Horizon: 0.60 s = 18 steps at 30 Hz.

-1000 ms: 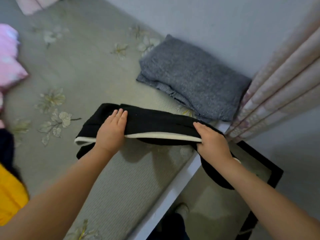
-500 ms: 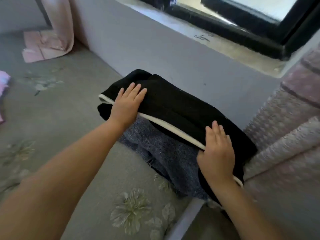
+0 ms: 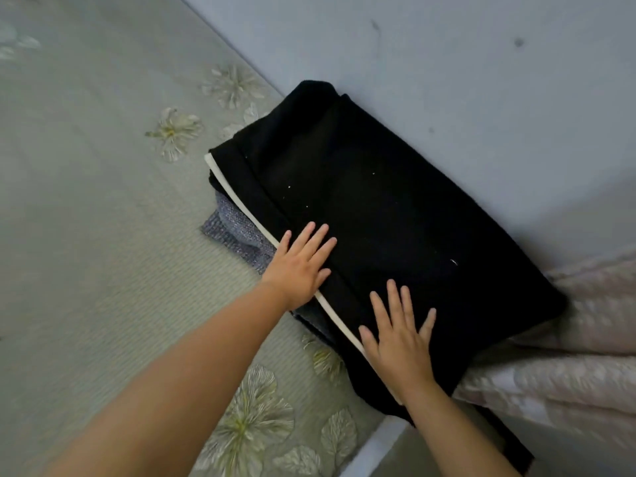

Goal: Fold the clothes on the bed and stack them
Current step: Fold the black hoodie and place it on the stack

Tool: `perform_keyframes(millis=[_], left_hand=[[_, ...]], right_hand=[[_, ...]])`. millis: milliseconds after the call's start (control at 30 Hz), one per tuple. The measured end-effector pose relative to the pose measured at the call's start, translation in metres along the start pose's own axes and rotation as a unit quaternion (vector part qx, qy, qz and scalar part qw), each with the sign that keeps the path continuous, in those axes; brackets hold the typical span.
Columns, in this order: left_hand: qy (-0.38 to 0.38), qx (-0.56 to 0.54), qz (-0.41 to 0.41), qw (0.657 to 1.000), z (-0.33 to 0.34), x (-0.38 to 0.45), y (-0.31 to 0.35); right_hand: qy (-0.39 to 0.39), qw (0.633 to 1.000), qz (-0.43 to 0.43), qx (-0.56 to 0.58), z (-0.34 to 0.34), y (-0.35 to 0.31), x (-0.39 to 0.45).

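Note:
A folded black garment (image 3: 378,208) with a white stripe along its near edge lies on top of a folded grey knit garment (image 3: 234,232), which peeks out at the left. The stack sits on the bed (image 3: 86,218) against the wall. My left hand (image 3: 301,266) lies flat with straight fingers on the black garment's near edge, over the stripe. My right hand (image 3: 401,339) presses flat on the black garment nearer the bed's corner, fingers spread. Part of the black garment hangs over the bed's edge.
The grey wall (image 3: 464,80) runs directly behind the stack. A pale pink curtain (image 3: 568,356) hangs at the right, touching the black garment. The bed's white edge (image 3: 375,445) is at the bottom. The floral bed cover stretches away to the left.
Both hands carried the black garment from the bed's near edge onto the grey garment. They have let go of it and now lie flat on top, closer together.

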<state>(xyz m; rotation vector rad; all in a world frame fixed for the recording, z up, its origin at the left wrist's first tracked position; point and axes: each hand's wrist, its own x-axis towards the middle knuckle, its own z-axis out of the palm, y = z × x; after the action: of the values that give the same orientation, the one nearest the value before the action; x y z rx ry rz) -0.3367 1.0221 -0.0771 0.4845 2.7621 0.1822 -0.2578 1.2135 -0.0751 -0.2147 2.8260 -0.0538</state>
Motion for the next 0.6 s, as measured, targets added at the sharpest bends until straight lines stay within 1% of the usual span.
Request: perform_keyframes(millis=[100,233,333,400,467,500,600], left_hand=[[0.011,0.012,-0.021,1.0,0.011,0.004,0.004],[0.011,0.009,-0.047,0.999,-0.003,-0.003,0.012],[0.047,-0.03,-0.099,0.994,-0.019,-0.032,0.021],[0.075,-0.056,-0.151,0.984,-0.027,-0.061,0.022],[0.095,-0.07,-0.206,0.971,-0.032,-0.097,0.021],[0.105,-0.074,-0.234,0.964,-0.035,-0.117,0.018],[0.13,-0.082,-0.32,0.935,-0.046,-0.182,0.008]], right_hand=[[-0.018,1.0,-0.002,-0.005,0.013,0.006,0.004],[-0.039,0.999,0.003,-0.008,0.003,0.003,0.001],[-0.041,0.999,-0.001,-0.023,-0.017,-0.001,-0.005],[-0.024,0.999,-0.016,-0.03,-0.03,-0.008,-0.008],[0.001,0.998,-0.062,-0.019,-0.049,-0.023,-0.013],[0.023,0.994,-0.104,-0.001,-0.06,-0.035,-0.016],[0.109,0.964,-0.243,0.024,-0.09,-0.087,-0.027]])
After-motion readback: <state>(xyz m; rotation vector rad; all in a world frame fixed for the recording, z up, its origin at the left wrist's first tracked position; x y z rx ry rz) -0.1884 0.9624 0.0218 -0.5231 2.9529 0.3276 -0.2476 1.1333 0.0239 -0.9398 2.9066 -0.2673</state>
